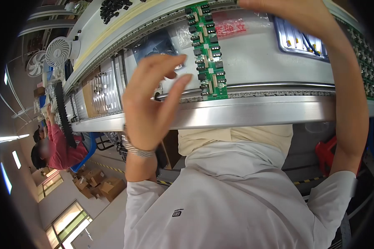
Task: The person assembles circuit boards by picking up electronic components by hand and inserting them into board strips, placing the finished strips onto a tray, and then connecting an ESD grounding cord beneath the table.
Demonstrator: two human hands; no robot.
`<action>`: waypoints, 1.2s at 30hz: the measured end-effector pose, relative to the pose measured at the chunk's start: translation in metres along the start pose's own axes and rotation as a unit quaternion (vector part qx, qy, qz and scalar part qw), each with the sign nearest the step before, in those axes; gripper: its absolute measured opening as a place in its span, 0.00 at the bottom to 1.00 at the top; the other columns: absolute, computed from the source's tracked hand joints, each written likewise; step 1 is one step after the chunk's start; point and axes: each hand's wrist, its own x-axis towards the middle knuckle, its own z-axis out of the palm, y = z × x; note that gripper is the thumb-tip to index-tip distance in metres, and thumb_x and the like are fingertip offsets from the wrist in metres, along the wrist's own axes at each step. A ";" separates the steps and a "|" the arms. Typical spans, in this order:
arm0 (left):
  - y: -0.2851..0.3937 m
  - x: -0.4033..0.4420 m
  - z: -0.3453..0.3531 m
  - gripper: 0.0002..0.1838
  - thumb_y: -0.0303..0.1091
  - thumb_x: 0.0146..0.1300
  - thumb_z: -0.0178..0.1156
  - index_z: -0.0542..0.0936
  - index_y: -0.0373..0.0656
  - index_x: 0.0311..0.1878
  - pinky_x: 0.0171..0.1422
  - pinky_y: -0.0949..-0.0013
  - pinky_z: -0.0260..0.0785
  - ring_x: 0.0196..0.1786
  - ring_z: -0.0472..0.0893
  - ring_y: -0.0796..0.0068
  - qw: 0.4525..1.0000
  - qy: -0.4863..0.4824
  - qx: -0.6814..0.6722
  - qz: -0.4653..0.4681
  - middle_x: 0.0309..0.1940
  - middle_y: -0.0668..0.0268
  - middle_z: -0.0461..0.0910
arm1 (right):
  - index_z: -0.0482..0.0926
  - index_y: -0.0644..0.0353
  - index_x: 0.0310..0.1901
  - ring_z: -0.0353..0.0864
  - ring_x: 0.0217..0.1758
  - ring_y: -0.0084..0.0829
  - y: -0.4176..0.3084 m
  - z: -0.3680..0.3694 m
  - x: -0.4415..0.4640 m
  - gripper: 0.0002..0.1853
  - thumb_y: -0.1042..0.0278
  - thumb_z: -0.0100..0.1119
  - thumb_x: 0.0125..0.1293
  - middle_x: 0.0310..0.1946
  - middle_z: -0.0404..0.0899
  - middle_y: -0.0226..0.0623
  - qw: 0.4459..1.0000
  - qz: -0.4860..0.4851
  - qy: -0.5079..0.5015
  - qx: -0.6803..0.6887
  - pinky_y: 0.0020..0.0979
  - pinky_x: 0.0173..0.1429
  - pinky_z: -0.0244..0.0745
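A green circuit board strip (207, 54) with black and cream connectors lies across the conveyor rails. My left hand (149, 93), with a metal band at the wrist, hovers just left of the strip's near end. Its thumb and fingers are apart and nothing is between them. My right hand (289, 12) reaches over the far right side, beyond the strip's far end. The top edge of the picture cuts off most of its fingers, so I cannot see whether it holds anything.
A blue-edged tray (281, 38) with wires lies right of the strip, beside red-printed plastic film (230, 27). Black parts (112, 9) are piled at far left. More green boards (361, 62) stand right. Fans (58, 51) and a seated person in red (68, 147) are left.
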 end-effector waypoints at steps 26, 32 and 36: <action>-0.082 0.089 -0.005 0.10 0.27 0.60 0.62 0.89 0.30 0.32 0.38 0.69 0.79 0.25 0.83 0.66 0.996 0.047 -0.011 0.070 0.27 0.56 0.88 | 0.86 0.65 0.33 0.83 0.35 0.33 -0.061 0.098 -0.064 0.08 0.84 0.73 0.51 0.38 0.86 0.35 0.868 -0.151 -0.204 -0.427 0.29 0.40 0.78; -0.095 0.083 0.024 0.10 0.32 0.62 0.64 0.89 0.34 0.36 0.36 0.71 0.77 0.25 0.81 0.70 0.997 -0.015 -0.070 0.015 0.28 0.61 0.87 | 0.86 0.65 0.33 0.80 0.32 0.32 -0.060 0.097 -0.064 0.07 0.83 0.72 0.51 0.37 0.85 0.35 0.868 -0.161 -0.200 -0.425 0.28 0.38 0.76; -0.105 0.081 0.043 0.11 0.37 0.65 0.67 0.89 0.38 0.40 0.35 0.72 0.74 0.26 0.80 0.73 0.990 -0.061 -0.127 -0.026 0.28 0.66 0.87 | 0.87 0.64 0.33 0.77 0.30 0.30 -0.063 0.093 -0.062 0.07 0.83 0.72 0.51 0.35 0.84 0.34 0.868 -0.151 -0.216 -0.421 0.28 0.35 0.74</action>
